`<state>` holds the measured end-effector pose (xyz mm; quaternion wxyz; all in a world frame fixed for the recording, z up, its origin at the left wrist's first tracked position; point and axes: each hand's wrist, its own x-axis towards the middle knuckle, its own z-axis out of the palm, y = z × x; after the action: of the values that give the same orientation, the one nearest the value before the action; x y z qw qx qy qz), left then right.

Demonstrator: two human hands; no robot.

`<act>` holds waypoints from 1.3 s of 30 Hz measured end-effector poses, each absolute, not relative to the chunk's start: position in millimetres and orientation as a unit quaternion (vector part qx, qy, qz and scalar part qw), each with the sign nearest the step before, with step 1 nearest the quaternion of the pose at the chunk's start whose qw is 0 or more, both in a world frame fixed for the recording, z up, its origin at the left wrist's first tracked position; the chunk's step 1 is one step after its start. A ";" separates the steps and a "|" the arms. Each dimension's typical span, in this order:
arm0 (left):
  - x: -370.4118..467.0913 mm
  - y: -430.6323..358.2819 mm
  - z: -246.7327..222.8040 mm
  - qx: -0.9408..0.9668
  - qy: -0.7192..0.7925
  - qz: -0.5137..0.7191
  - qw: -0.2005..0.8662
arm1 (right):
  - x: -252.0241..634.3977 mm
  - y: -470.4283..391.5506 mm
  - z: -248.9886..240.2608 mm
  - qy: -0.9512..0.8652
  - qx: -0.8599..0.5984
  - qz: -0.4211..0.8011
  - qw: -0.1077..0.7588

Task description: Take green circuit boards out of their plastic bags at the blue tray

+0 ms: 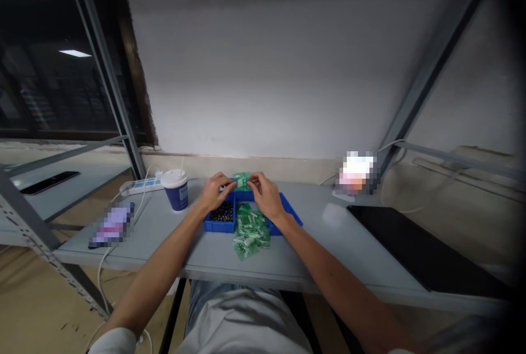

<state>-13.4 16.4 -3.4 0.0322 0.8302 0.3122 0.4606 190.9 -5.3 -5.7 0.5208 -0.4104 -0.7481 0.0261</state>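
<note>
My left hand and my right hand are raised above the blue trays, each pinching one side of a small green plastic bag. Something pale shows inside that bag, too small to make out. Beneath my left hand is a blue bin filled with small dark and brassy parts. Between my forearms lies a heap of green plastic bags with pale pieces in them, spilling toward the table's front. Part of a second blue tray shows past my right wrist.
A blue paper cup with a white lid stands left of the bins, near a power strip. A blurred phone lies at left. A lit, blurred screen and a black flat panel are on the right of the grey table.
</note>
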 end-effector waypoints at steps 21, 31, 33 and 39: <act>-17.5 16.5 -1.1 0.818 0.329 0.470 0.030 | 227.7 68.4 15.3 -0.755 -0.619 -0.023 0.214; -14.1 15.9 -1.6 0.840 0.322 0.436 0.024 | 233.8 17.2 1.8 -0.888 -0.393 0.079 0.226; -14.0 16.0 -2.2 0.843 0.322 0.431 0.025 | 230.6 9.7 -0.5 -0.893 -0.380 0.081 0.226; -13.6 16.8 -3.7 0.847 0.323 0.420 0.028 | 217.9 1.3 -12.2 -0.895 -0.389 0.037 0.215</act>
<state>-13.6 16.8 -3.7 0.0284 0.8474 0.3232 0.4204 217.9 1.3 -12.2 0.2155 -0.3894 -0.8947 0.0371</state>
